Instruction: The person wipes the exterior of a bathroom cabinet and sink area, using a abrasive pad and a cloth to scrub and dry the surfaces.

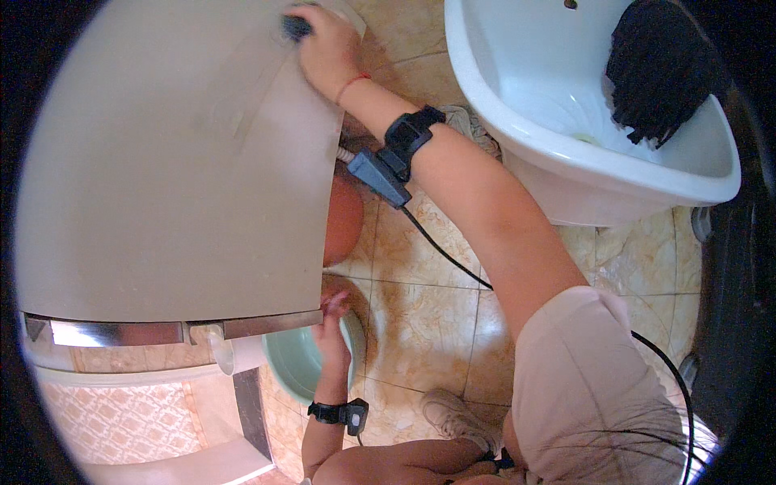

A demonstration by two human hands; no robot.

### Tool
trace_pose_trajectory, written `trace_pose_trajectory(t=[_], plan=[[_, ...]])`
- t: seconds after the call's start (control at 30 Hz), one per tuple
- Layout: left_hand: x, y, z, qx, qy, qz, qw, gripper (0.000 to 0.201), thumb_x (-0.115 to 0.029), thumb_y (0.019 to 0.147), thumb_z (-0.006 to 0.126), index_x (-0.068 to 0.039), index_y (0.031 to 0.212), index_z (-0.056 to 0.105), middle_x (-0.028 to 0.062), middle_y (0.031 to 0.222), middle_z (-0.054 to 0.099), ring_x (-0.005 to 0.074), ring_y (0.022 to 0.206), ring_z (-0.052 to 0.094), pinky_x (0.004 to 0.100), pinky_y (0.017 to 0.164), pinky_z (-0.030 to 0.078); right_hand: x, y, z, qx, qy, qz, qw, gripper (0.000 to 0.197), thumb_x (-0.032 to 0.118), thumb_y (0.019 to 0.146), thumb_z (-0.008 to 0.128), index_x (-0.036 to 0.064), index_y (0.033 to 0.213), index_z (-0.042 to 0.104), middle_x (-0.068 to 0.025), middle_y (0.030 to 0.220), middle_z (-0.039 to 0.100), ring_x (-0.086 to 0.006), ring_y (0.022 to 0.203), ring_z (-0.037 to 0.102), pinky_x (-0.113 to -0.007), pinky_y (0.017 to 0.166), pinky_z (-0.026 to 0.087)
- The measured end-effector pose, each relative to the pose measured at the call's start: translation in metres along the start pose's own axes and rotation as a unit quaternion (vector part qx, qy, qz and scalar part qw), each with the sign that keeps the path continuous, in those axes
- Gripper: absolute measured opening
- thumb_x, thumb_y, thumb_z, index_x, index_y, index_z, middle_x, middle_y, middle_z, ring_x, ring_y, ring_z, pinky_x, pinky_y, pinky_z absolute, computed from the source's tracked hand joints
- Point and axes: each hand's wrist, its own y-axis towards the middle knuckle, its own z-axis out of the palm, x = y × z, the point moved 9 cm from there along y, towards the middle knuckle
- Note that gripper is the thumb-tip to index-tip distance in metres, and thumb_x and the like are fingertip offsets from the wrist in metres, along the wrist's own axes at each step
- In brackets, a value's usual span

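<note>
- I have my right hand (pixel 330 52) stretched far forward, closed round a dark object (pixel 296 28) against the grey panel (pixel 178 178)
- My left hand (pixel 332 327), half curled, overlaps the green basin (pixel 288 365) by the panel's near corner; its grip I can't tell
- The white washbasin (pixel 558 158) holds bunched black fabric (pixel 659 73)

Pale tones, dark and red accents

Left: panel (pixel 178 186) plain greyish beige; dark item (pixel 297 29) at its far end, near-black. Near left: pinkish-tan lattice on white board (pixel 129 420). Middle: tub (pixel 289 364) pale green; floor (pixel 436 339) marbled tan. Far right: basin (pixel 533 89) bluish white; fibrous bundle (pixel 656 73) black. Wristband (pixel 354 86) red.
</note>
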Motion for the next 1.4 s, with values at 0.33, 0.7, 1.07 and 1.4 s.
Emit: trace_pose_trajectory(t=[0.33, 0.7, 1.07, 1.4], plan=[[-0.101, -0.027, -0.094, -0.357, 0.155, 0.234, 0.891, 0.057, -0.037, 0.092, 0.037, -0.006, 0.135, 0.019, 0.0134, 0.142, 0.019, 0.0268, 0.129, 0.023, 0.0427, 0.108, 0.011, -0.013, -0.002, 0.009, 0.099, -0.038, 0.090, 0.990, 0.032, 0.000, 0.068, 0.045, 0.0129, 0.090, 0.065, -0.0136, 0.090, 0.062, -0.0329, 0.091, 0.055, -0.039, 0.081, 0.044], [-0.124, -0.015, -0.027, -0.202, 0.232, 0.328, 0.893, 0.098, -0.035, 0.081, 0.059, -0.002, 0.135, -0.016, 0.0201, 0.142, 0.009, 0.0295, 0.128, 0.019, 0.0434, 0.106, 0.014, -0.032, -0.038, -0.017, 0.079, -0.081, 0.042, 0.993, 0.032, -0.003, 0.067, 0.044, 0.0118, 0.087, 0.064, -0.0137, 0.086, 0.061, -0.0324, 0.086, 0.056, -0.038, 0.077, 0.045], [-0.111, -0.013, -0.031, -0.191, 0.259, 0.275, 0.906, 0.081, -0.021, 0.086, 0.049, 0.002, 0.132, -0.013, 0.0243, 0.136, 0.020, 0.0300, 0.123, 0.030, 0.0415, 0.104, 0.020, -0.004, -0.015, -0.001, 0.030, -0.006, -0.013, 0.999, 0.029, -0.003, 0.063, 0.044, 0.0105, 0.076, 0.065, -0.0099, 0.077, 0.063, -0.0298, 0.080, 0.056, -0.038, 0.073, 0.045], [-0.133, -0.012, -0.009, -0.162, 0.318, 0.354, 0.864, 0.068, -0.022, 0.088, 0.042, 0.007, 0.130, -0.002, 0.0266, 0.131, 0.029, 0.0332, 0.120, 0.035, 0.0416, 0.102, 0.022, 0.010, -0.024, -0.009, 0.047, -0.061, -0.055, 0.996, 0.032, -0.003, 0.063, 0.044, 0.0101, 0.085, 0.064, -0.0116, 0.084, 0.062, -0.0318, 0.081, 0.055, -0.041, 0.074, 0.044]])
